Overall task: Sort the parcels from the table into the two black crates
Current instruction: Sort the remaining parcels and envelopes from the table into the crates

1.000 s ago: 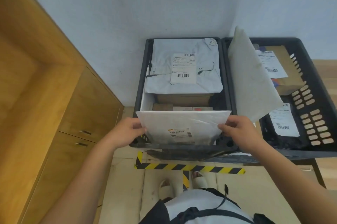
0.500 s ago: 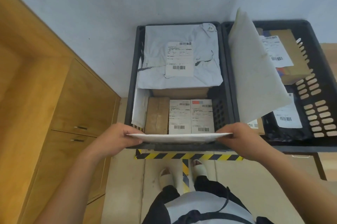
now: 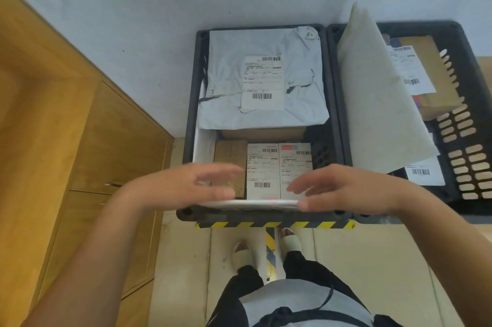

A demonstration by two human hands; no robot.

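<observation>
Though blurry, white parcel [image 3: 253, 204] edge-on, thin, perhaps against crate [image 3: 263, 217] rim.

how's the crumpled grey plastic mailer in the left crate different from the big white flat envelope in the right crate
The crumpled grey plastic mailer lies flat on boxes, while the big white flat envelope stands tilted on edge. The mailer is wrinkled; the envelope looks smooth. The mailer shows a barcode label face up; the envelope's visible face shows none. Both are pale, thin parcels.
</observation>
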